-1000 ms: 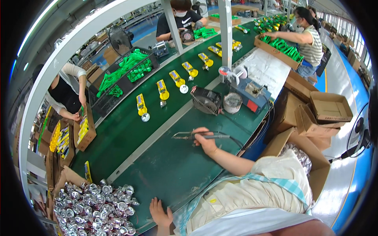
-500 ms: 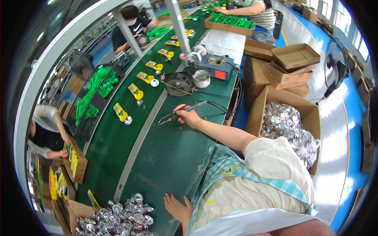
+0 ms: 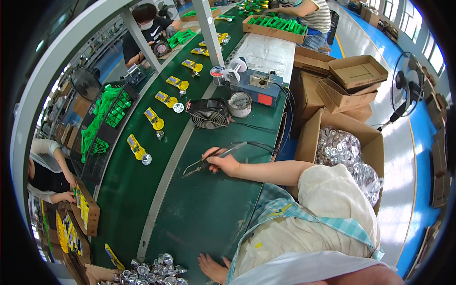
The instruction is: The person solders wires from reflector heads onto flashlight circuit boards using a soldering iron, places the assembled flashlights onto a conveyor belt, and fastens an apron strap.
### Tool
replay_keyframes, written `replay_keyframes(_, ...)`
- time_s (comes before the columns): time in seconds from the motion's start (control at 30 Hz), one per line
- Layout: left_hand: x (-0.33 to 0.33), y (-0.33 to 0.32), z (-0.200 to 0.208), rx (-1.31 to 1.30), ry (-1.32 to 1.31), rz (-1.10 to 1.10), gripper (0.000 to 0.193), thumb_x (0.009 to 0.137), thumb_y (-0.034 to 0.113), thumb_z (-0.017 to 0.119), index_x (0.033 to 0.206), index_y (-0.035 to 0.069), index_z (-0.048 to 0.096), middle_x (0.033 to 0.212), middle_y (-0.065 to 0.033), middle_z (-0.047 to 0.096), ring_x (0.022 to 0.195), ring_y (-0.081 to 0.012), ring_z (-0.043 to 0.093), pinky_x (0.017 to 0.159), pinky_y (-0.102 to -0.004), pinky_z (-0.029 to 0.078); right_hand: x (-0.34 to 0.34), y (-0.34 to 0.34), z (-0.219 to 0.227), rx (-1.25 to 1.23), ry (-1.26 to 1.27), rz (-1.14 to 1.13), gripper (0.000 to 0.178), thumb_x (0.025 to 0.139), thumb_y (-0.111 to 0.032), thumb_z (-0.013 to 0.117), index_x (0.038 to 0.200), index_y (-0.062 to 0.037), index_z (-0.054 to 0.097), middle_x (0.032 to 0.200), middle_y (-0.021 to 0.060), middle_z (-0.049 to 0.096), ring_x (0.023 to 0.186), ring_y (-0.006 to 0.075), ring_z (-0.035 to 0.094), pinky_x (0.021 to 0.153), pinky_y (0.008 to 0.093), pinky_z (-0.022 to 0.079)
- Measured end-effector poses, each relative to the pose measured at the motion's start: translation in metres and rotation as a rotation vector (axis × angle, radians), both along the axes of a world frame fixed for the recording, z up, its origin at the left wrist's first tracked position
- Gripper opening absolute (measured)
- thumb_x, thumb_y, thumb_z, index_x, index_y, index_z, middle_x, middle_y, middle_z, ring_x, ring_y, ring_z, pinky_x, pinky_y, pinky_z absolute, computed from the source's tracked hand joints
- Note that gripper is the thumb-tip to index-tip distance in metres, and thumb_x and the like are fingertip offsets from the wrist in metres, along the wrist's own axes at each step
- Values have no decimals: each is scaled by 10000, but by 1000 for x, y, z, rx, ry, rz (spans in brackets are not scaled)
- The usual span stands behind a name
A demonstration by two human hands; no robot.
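Note:
My right hand [image 3: 222, 163] is closed around a soldering iron [image 3: 204, 163] with a thin bent tip, held above the green worktop [image 3: 209, 204]. Its cable trails toward a blue soldering station [image 3: 261, 88]. Near the bottom, my left hand [image 3: 213, 269] lies flat on the worktop, fingers spread and holding nothing. Left of that hand is a heap of shiny silver reflector cups [image 3: 154, 271], cut off by the lower edge. Along the green belt runs a line of yellow plastic pieces [image 3: 136, 146], several with round silver cups attached.
A small black fan [image 3: 208, 114], a whitish pot [image 3: 239, 104] and a solder spool [image 3: 233, 71] stand beyond my right hand. Cardboard boxes [image 3: 351, 97] and a carton of bagged cups [image 3: 304, 142] sit at right. Co-workers handle green and yellow parts across the belt.
The whole view has shifted, so most things appear lower and slightly left. My right hand with the soldering iron has come somewhat nearer along the worktop. My left hand still rests flat.

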State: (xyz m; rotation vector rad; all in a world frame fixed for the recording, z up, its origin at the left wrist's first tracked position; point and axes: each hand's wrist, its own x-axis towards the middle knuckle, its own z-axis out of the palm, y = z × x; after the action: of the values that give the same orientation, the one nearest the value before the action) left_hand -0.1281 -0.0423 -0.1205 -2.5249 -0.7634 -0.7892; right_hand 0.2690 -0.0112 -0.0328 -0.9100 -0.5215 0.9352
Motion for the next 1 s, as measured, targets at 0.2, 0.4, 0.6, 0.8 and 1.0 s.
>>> replay_keyframes(0.2, 70, -40, 125, -487, 586, 308, 474, 749, 294, 481, 1085, -29, 393, 1093, -206, 431, 979, -356, 428, 817, -431, 347, -5, -7, 7, 34, -107, 113, 137, 726, -90, 520, 855, -47, 536, 702, 29, 537, 548, 68, 496, 453, 186, 415)
replay_keyframes(0.4, 49, -5, 111, 984, 935, 61, 500, 725, 302, 504, 1073, -41, 398, 1082, -216, 435, 974, -373, 419, 822, -435, 338, -3, -8, 4, 95, -43, 123, 136, 731, -79, 522, 862, -45, 541, 758, 34, 535, 585, 70, 500, 475, 179, 418)
replay_keyframes(0.6, 49, -6, 95, 305, 753, -201, 495, 728, 323, 498, 1056, -37, 407, 1086, -212, 434, 956, -362, 435, 811, -427, 346, 1, -10, 5, 89, -61, 78, 133, 732, -83, 518, 858, -47, 540, 749, 33, 533, 570, 71, 493, 467, 181, 408)
replay_keyframes(0.8, 31, -29, 59, -332, 335, 184, 528, 722, 376, 506, 1089, 15, 387, 1109, -167, 435, 960, -339, 446, 826, -407, 350, -2, -5, 8, 62, -111, 0, 143, 722, -106, 521, 846, -39, 542, 654, 26, 530, 530, 68, 491, 448, 185, 403)
replay_keyframes(1.0, 39, -22, 43, -184, 19, 125, 217, 808, 172, 350, 975, 47, 408, 1049, -138, 468, 911, -293, 482, 734, -398, 397, -1, -5, 5, -9, -169, -27, 141, 715, -108, 529, 839, -43, 550, 651, 27, 536, 520, 69, 493, 450, 184, 406)
